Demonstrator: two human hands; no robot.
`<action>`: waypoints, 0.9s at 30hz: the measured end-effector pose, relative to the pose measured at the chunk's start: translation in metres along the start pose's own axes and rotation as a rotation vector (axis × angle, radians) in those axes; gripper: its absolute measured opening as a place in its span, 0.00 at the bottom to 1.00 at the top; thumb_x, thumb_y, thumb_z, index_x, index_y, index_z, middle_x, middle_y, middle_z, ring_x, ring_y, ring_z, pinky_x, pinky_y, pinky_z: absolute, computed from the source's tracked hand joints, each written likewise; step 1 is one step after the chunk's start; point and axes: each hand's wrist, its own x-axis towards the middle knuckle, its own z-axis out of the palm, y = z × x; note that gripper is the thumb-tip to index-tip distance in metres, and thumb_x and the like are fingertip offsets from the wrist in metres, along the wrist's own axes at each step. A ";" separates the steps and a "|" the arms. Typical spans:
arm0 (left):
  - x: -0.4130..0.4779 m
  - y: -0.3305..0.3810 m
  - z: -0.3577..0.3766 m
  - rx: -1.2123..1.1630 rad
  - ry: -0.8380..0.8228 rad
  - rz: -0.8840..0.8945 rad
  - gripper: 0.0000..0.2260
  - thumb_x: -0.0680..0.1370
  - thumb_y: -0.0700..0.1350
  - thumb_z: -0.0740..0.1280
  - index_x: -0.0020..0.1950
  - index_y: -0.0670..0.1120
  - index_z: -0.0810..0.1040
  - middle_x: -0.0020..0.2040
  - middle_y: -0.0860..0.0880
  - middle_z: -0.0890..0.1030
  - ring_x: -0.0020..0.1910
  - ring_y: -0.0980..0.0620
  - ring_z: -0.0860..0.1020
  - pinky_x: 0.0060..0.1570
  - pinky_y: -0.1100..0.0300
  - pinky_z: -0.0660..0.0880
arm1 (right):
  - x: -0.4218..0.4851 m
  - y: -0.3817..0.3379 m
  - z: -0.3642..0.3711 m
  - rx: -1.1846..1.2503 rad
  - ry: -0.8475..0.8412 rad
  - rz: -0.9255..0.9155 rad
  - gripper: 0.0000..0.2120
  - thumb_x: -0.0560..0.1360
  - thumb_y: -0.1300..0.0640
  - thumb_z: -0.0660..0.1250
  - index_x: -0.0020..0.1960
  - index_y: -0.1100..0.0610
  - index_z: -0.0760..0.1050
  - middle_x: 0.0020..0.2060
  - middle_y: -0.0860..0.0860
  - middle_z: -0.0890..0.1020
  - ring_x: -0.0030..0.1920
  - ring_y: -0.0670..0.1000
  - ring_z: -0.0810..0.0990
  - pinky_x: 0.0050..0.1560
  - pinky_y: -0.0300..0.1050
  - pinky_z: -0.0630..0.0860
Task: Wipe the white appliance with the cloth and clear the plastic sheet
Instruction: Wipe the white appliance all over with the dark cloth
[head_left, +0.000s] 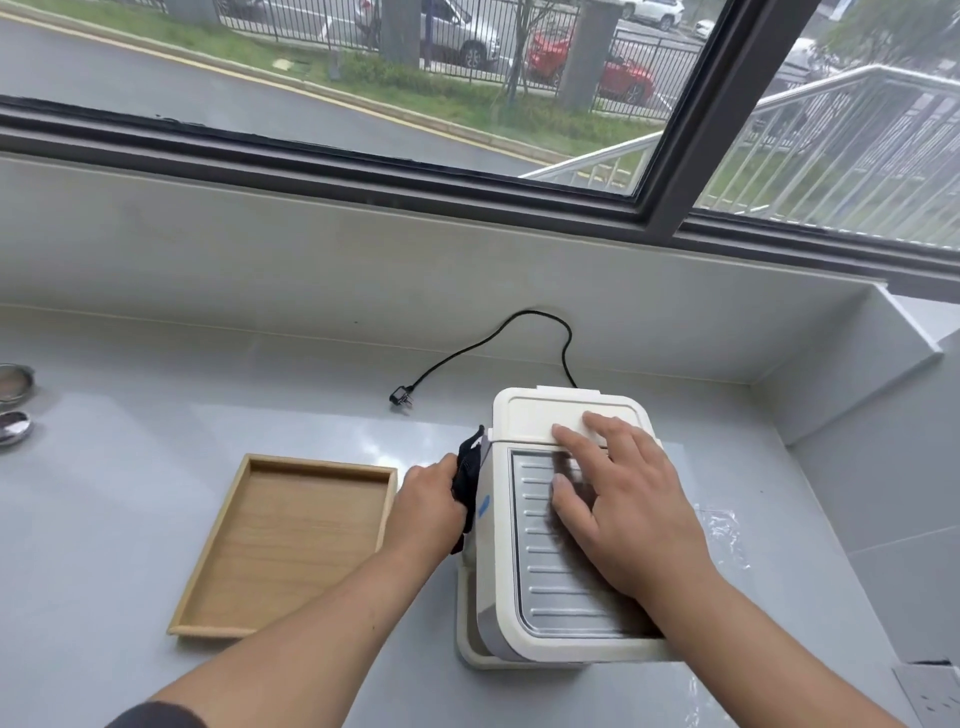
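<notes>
The white appliance (524, 421) stands on the grey counter, with a ribbed metal plate on its top. My right hand (618, 499) lies flat on that top, fingers spread, holding nothing. My left hand (426, 501) presses a dark cloth (467, 470) against the appliance's left side. A crumpled clear plastic sheet (724, 530) lies on the counter just right of the appliance, partly hidden by my right forearm.
An empty wooden tray (218, 582) sits left of the appliance. The black power cord with its plug (402, 399) lies unplugged behind. Two round metal fittings (13, 415) sit at the far left. A wall socket (930, 696) is at the bottom right.
</notes>
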 end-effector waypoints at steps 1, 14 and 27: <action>0.003 -0.002 0.003 0.024 -0.005 0.013 0.12 0.69 0.33 0.57 0.45 0.48 0.70 0.46 0.46 0.76 0.44 0.45 0.70 0.33 0.56 0.62 | 0.000 0.000 0.000 0.000 -0.001 0.002 0.28 0.78 0.37 0.54 0.76 0.43 0.72 0.75 0.50 0.71 0.76 0.56 0.66 0.78 0.54 0.60; 0.032 -0.015 0.031 0.362 -0.034 0.028 0.10 0.78 0.37 0.60 0.57 0.46 0.75 0.50 0.45 0.78 0.51 0.42 0.77 0.47 0.51 0.75 | 0.000 0.003 0.003 0.016 0.006 0.003 0.29 0.78 0.37 0.53 0.76 0.42 0.70 0.77 0.50 0.70 0.77 0.56 0.64 0.78 0.55 0.60; 0.011 -0.027 0.035 0.310 -0.229 -0.049 0.12 0.79 0.44 0.60 0.62 0.49 0.74 0.57 0.46 0.77 0.55 0.45 0.77 0.49 0.53 0.75 | 0.000 0.006 0.007 0.045 0.043 -0.010 0.27 0.79 0.38 0.56 0.76 0.42 0.71 0.76 0.51 0.71 0.76 0.56 0.65 0.78 0.56 0.62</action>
